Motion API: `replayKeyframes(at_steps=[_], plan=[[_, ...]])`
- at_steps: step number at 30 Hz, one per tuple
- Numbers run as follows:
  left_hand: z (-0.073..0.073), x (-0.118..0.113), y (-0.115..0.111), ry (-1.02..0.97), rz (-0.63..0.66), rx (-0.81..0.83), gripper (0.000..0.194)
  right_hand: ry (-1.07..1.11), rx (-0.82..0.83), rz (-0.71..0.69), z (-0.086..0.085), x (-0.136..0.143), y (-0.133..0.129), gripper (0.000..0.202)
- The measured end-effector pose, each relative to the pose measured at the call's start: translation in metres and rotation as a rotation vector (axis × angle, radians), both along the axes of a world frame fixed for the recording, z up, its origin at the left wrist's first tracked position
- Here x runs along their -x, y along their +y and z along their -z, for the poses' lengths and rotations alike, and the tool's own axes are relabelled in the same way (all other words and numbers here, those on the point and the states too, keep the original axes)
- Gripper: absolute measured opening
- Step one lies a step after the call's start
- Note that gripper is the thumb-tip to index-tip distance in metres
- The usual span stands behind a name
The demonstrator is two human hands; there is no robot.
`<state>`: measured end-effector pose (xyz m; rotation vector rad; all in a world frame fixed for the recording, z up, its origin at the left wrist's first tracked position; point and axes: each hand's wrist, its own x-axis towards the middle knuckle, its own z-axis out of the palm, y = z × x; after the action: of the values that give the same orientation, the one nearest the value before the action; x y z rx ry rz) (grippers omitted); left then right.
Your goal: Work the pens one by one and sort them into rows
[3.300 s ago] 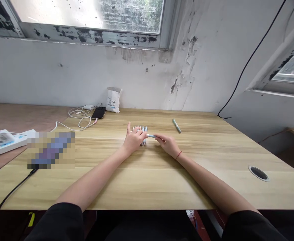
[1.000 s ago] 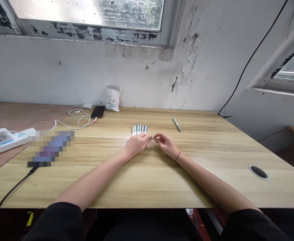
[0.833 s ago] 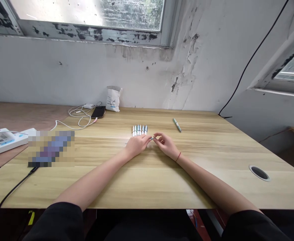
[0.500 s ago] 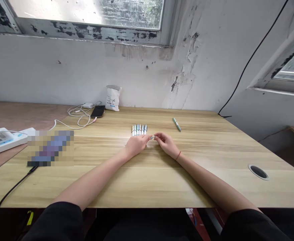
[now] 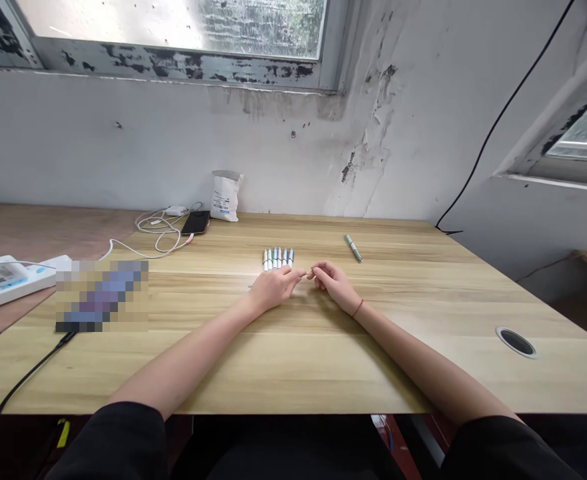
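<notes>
My left hand is closed in a pinch just in front of a row of several pens with pale barrels and blue or green tints. My right hand, a red string round its wrist, also pinches, close by on the right. A small thin piece spans the narrow gap between the fingertips of both hands; its kind is too small to make out. Behind my right hand, a lone green and white pen lies slanted on the wooden table.
At the back left stand a white packet and a dark phone with a white cable. Further left are a power strip and a blurred-out device. A round cable hole sits at the right.
The fingertips of my right hand have shifted slightly to the right, away from my left hand. The pens on the table have stayed put.
</notes>
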<state>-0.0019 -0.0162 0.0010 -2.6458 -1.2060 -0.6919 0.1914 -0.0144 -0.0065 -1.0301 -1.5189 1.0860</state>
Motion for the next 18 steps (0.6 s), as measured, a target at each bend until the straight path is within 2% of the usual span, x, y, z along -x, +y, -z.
replayKeyframes(at_steps=[4,9,18], plan=[[0.0000,-0.0006,-0.0014,-0.004,-0.020,-0.007,0.031,-0.008,-0.008,0.014,-0.0018,-0.0014,0.0015,0.015],[-0.0001,-0.0010,-0.0019,-0.041,-0.015,-0.004,0.030,-0.175,-0.077,0.033,-0.0007,-0.0026,0.0006,0.023],[0.0020,-0.0005,0.0017,-0.089,0.062,0.022,0.023,-0.248,-0.171,-0.028,0.0028,-0.0011,-0.0025,0.031]])
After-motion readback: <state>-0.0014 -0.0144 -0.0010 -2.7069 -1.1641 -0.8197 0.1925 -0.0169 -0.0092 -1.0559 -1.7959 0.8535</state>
